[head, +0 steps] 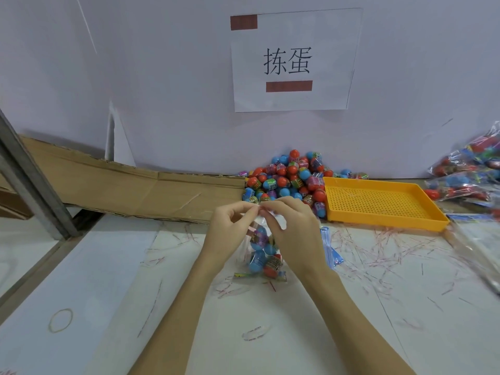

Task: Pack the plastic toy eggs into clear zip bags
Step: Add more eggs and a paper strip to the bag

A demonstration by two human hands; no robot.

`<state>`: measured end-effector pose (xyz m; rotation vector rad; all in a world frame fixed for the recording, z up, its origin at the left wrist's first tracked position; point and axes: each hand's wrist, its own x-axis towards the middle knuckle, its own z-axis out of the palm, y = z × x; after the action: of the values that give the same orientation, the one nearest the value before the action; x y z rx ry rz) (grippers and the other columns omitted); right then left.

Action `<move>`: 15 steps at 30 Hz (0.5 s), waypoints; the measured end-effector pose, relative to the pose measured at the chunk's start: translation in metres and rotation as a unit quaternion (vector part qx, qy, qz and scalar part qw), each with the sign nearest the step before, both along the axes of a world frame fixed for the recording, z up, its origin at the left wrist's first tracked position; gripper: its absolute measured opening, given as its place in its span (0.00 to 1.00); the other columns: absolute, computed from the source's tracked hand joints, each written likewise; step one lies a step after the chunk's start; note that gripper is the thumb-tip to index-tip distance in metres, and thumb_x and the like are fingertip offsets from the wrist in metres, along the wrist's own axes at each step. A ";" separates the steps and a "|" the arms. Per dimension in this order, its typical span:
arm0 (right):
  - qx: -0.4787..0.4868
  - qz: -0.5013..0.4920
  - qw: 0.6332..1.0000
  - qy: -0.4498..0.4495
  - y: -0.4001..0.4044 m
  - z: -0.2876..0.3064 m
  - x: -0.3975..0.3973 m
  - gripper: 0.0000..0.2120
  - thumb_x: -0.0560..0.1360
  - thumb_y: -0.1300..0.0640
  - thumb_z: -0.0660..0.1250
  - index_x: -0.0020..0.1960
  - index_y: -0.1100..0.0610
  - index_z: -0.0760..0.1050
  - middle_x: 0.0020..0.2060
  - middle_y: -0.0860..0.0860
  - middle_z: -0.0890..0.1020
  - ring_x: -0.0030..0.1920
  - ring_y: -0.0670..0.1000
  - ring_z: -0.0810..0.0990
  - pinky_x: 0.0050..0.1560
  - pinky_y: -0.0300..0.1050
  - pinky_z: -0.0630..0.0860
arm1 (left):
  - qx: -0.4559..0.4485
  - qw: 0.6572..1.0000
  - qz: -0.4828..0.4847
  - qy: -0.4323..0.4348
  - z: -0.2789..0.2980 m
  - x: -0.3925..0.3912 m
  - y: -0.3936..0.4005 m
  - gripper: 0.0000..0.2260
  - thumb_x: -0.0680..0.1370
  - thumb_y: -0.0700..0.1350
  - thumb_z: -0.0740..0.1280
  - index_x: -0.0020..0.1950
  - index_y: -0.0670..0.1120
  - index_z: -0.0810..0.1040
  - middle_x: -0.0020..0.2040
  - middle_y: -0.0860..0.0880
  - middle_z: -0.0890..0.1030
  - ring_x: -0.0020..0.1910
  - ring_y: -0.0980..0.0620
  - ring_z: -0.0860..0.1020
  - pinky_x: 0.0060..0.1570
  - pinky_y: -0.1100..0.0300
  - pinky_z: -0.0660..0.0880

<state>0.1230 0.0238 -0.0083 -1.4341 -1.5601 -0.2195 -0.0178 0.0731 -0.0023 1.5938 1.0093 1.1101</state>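
A clear zip bag (263, 259) holding several blue and red toy eggs stands upright on the table in the middle of the head view. My left hand (230, 230) pinches the bag's top edge from the left. My right hand (290, 228) pinches the same top edge from the right, fingertips almost meeting the left ones. Behind my hands, a heap of loose red, blue and multicoloured eggs (289, 180) lies against the wall.
An orange perforated tray (378, 203) sits right of the heap. Filled bags (470, 174) pile up at the far right, and flat blue-edged bags (328, 246) lie beside my right wrist. Cardboard (121, 185) lines the back left. A rubber band (61, 320) lies front left.
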 end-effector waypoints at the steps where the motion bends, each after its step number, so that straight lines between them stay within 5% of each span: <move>1: -0.009 0.003 1.000 0.003 0.001 -0.001 0.002 0.07 0.77 0.57 0.74 0.54 0.57 0.86 0.47 0.51 0.86 0.48 0.52 0.82 0.49 0.51 0.80 | 0.009 1.000 -0.005 0.014 0.000 0.000 -0.001 0.07 0.83 0.40 0.68 0.54 0.42 0.86 0.47 0.46 0.87 0.46 0.44 0.84 0.45 0.52 0.84; 5: -0.029 0.005 1.000 0.008 0.002 -0.003 0.008 0.07 0.76 0.57 0.75 0.52 0.57 0.86 0.46 0.51 0.86 0.47 0.51 0.82 0.48 0.53 0.81 | 0.069 0.994 -0.003 0.083 0.002 0.001 -0.003 0.07 0.82 0.39 0.68 0.55 0.42 0.86 0.46 0.48 0.86 0.45 0.46 0.84 0.47 0.48 0.84; 8: -0.033 0.015 0.999 0.018 0.002 0.000 0.007 0.06 0.76 0.57 0.75 0.52 0.56 0.87 0.45 0.49 0.85 0.46 0.48 0.81 0.47 0.50 0.81 | 0.117 0.987 0.015 0.111 0.003 0.001 -0.005 0.06 0.82 0.39 0.69 0.53 0.45 0.86 0.43 0.52 0.85 0.41 0.52 0.82 0.44 0.56 0.82; 15: -0.037 0.052 0.993 0.098 0.002 0.000 0.007 0.04 0.77 0.57 0.73 0.52 0.52 0.84 0.41 0.38 0.82 0.44 0.37 0.80 0.42 0.29 0.75 | 0.167 0.977 0.024 0.131 0.005 0.003 -0.010 0.06 0.82 0.40 0.69 0.54 0.44 0.86 0.45 0.53 0.85 0.39 0.56 0.80 0.40 0.67 0.77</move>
<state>0.1301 0.0258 -0.0082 -1.3822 -1.4900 0.0412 -0.0150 0.0631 0.0023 2.0366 1.0783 1.1680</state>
